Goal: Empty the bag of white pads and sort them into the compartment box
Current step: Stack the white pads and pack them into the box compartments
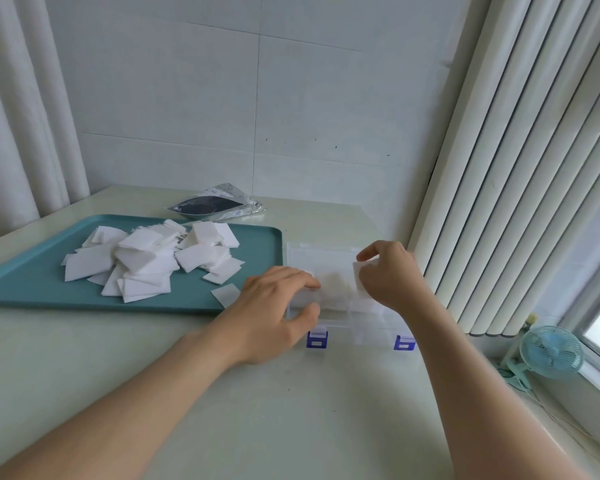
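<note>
Pads [146, 258] lie heaped on a teal tray [32, 282] just left of the clear box [326, 254], with one stray pad [226, 294] nearest it. Beyond the tray, back-left of the box, the bag [215, 204] lies on the table [291, 410]. Left hand [274, 306] grips the box's left end, fingers curled on top and thumb at the front. Right hand [392, 275] pinches a single pad [360, 277] between thumb and forefinger over the box's right side. Two blue latches [316, 339] hang at the box's near edge.
</note>
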The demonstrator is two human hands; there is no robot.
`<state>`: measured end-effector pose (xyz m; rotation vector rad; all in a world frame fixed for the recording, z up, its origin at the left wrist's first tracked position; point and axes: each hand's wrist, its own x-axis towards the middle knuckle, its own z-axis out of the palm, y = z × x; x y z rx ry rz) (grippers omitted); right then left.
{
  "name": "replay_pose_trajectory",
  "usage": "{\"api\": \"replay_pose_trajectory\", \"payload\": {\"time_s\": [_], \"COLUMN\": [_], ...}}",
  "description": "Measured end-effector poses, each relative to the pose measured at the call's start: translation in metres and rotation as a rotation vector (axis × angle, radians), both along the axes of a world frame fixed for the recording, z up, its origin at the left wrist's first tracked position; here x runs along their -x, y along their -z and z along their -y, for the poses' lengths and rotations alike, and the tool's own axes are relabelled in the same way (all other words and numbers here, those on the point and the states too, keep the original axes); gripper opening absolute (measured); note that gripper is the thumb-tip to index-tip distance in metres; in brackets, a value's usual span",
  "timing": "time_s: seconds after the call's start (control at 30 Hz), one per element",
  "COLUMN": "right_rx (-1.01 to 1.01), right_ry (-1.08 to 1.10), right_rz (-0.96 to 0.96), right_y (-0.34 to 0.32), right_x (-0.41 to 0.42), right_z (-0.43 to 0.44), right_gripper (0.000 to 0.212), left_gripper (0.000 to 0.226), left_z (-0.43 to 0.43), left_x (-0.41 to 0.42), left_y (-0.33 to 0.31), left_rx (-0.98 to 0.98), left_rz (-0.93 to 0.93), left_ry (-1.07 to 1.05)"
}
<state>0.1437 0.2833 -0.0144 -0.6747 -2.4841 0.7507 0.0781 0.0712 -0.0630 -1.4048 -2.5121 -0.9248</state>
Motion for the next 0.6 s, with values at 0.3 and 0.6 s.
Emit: {"api": "replay_pose_trajectory", "payload": {"time_s": [0.3,0.6], "right_rx": [0.087,-0.142], "right_ry": [-0.024,0.047], "right_rz": [0.092,0.095], "right_y": [0.003,0.005], "right_x": [0.000,0.000], "right_z": [-0.009,-0.007], "right_gripper": [0.037,0.021], "left_gripper": [0.066,0.063], "left_z": [-0.012,-0.023], "left_x": [-0.015,-0.011], "left_y": [-0.009,-0.012], "left_rx": [0.169,0.178], "left_rz": [-0.025,-0.010], "left_ry": [-0.035,-0.007]}}
